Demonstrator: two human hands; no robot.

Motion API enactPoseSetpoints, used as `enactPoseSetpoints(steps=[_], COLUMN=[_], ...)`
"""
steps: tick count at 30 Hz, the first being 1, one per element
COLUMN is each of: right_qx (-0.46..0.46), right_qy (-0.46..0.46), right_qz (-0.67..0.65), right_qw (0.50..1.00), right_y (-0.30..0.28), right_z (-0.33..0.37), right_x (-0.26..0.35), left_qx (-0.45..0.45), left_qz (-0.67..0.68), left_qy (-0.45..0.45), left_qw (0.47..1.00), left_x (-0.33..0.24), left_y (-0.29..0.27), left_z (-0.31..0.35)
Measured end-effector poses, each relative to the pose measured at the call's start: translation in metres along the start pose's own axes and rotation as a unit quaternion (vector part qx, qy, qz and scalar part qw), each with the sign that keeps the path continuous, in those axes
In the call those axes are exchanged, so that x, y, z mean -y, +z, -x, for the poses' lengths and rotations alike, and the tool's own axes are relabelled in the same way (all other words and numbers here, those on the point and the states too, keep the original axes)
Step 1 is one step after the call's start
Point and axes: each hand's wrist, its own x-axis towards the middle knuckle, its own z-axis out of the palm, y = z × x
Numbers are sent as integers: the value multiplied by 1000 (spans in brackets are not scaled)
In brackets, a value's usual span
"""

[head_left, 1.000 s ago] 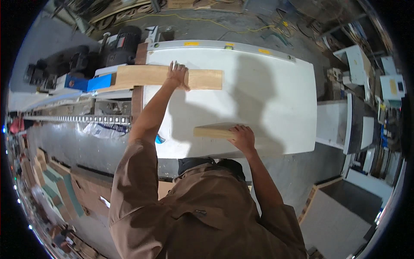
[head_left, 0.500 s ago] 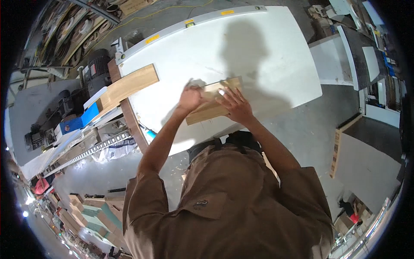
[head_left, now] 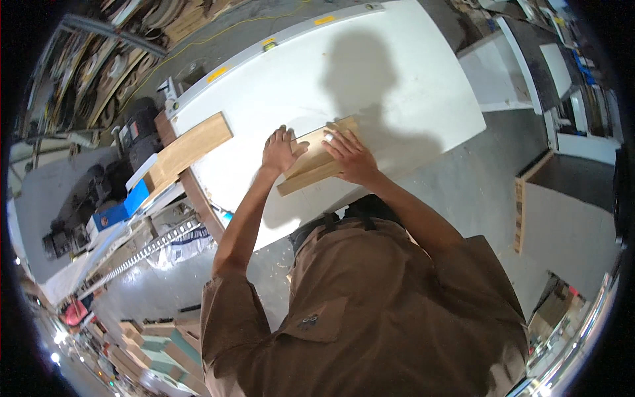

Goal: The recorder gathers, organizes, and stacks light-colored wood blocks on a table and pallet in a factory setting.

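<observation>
Left hand [head_left: 281, 153] has left plank [head_left: 193, 148] at left end of white tabletop [head_left: 410, 79], joined right hand [head_left: 354, 159] at wooden workpiece [head_left: 312, 174] near tabletop's front: 2-handed handling now. Left fingers open; right grip, cannot tell.

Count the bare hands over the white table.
2. The left hand is at the left part of the pale wood; the right hand lies over its right part, fingers spread. No others show over the table.
</observation>
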Motion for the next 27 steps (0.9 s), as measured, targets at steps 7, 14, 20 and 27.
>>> enactPoseSetpoints(steps=[7, 14, 20, 27], right_qx=[-31, -39, 90, 86], right_qy=[-13, -5, 36, 20], right_qz=[19, -7, -43, -62], right_qw=[999, 999, 994, 994], right_y=[-5, -13, 14, 12], right_z=[0, 4, 17, 9], right_x=[3, 4, -6, 0], left_qx=[-145, 14, -124, 37], left_qz=[-19, 123, -62, -175], left_qy=[66, 224, 152, -254], left_qw=[987, 967, 979, 951], left_x=[-20, -3, 95, 301], left_y=[13, -30, -85, -120], left_z=[-6, 13, -10, -12])
